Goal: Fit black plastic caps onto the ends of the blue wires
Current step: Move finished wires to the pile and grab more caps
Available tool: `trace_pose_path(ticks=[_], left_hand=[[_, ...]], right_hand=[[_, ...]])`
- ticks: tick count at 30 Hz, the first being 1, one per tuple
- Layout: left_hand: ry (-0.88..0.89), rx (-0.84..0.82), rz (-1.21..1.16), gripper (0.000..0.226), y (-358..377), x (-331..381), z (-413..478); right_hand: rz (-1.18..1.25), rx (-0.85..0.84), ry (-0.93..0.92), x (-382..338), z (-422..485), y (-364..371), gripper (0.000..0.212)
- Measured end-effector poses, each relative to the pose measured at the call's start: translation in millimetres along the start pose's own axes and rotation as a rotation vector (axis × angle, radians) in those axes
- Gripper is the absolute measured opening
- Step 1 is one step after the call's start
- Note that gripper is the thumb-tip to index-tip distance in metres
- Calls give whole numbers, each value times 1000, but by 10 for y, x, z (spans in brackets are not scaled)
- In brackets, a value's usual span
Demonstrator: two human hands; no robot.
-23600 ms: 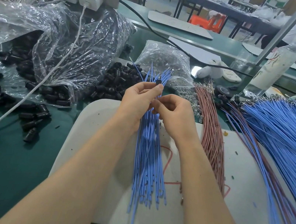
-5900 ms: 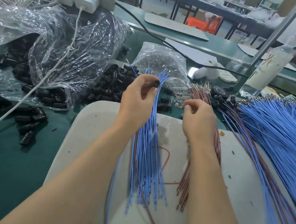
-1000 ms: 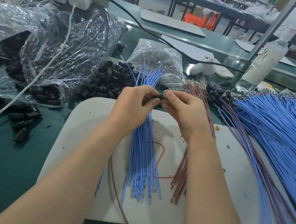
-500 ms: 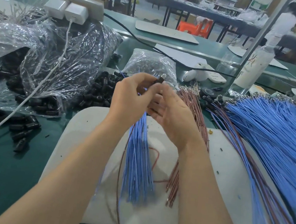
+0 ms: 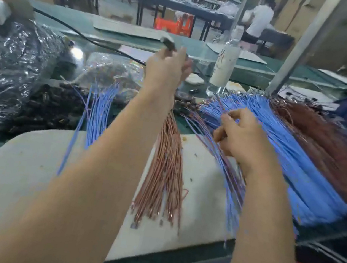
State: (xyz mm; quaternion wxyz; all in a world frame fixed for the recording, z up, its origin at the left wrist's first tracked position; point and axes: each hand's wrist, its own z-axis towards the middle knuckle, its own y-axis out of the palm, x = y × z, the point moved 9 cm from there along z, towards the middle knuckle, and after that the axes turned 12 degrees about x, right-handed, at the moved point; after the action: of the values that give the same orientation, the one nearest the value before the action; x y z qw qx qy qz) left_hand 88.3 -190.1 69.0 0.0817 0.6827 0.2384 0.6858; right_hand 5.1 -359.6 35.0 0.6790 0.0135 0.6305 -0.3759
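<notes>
My left hand [image 5: 166, 71] is raised over the back of the bench and pinches a dark capped wire end [image 5: 167, 42] that sticks up from its fingers; the wire below is hidden behind my arm. A small bundle of blue wires [image 5: 98, 114] lies loose on the white mat [image 5: 26, 165], left of my left arm. My right hand [image 5: 242, 137] hovers with curled fingers over the edge of the big fan of blue wires [image 5: 299, 165] on the right; blur hides whether it holds one. Loose black caps [image 5: 54, 105] are heaped at the mat's far left corner.
A bundle of brown wires [image 5: 165, 175] lies on the mat between my arms, and more brown wires [image 5: 326, 137] lie beyond the blue fan. Crumpled plastic bags [image 5: 12, 65] of caps fill the left. A white bottle [image 5: 225, 64] and a metal post [image 5: 299, 46] stand behind.
My hands have separated: the left rose up and away with the capped end, the right swung right onto the big blue fan. The blue bundle now lies loose on the mat.
</notes>
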Motion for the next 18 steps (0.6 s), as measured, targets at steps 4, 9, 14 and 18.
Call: trace_pose_path(ticks=[4,9,14,18], left_hand=[[-202,-213,383,13,428,-1092,-230],[-258,-283,495,11,443,-1597,-352],[-213,-206,379,16,285,-1382,-221],[-24,-39,308,9,-103,-822,-76]], right_hand=[[-434,175,10,596,199,15,19],[-524,234,64,919,224,43,22],[-471,340,-8,619,173,66,34],[-229,289,-154,108,59,445,25]])
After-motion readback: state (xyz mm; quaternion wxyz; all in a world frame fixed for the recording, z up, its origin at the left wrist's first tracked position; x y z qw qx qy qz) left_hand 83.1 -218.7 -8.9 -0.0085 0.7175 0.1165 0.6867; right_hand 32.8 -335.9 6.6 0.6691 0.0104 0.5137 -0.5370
